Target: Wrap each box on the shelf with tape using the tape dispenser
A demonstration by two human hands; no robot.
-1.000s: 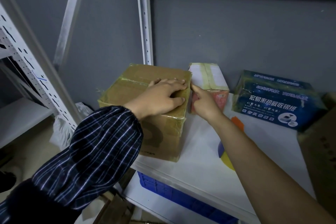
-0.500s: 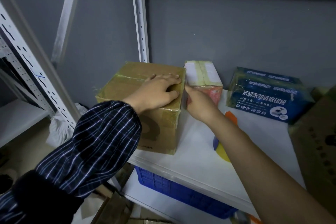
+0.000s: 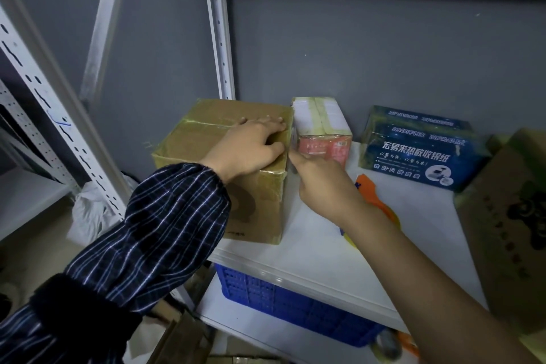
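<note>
Head view, looking down at the white shelf [image 3: 310, 257].

- Brown box [image 3: 206, 142]: stands at the left end of the shelf, against the grey upright post [image 3: 220, 38]. Glossy tape runs over its top and down its front right edge.
- Left hand [image 3: 251, 148]: lies on top of the brown box near its right edge, fingers spread and lightly arched, pressing down, thumb along the front edge. It holds nothing. Striped dark sleeve [image 3: 165, 224] to the wrist.
- Right hand [image 3: 322, 183]: bare forearm comes in from the lower right. One fingertip touches the upper right corner of the brown box, just below the left thumb. I see only the back of the hand, so I cannot tell whether the other fingers hold anything.
- Small pink box [image 3: 322, 127]: white top crossed with tape, just beside the brown box on its right. I cannot tell whether the two touch.
- Blue box [image 3: 419, 148]: printed with white characters, further right near the back wall, apart from the pink one.
- Tape dispenser [image 3: 372, 195]: orange, lying on the shelf behind the right wrist, mostly hidden by the forearm. Neither hand touches it.
- Large carton [image 3: 508, 216]: at the right edge of frame, only partly in view.
- Blue crate [image 3: 280, 298]: on the level below.
- White bag [image 3: 88, 210]: on the floor, left of the post.
</note>
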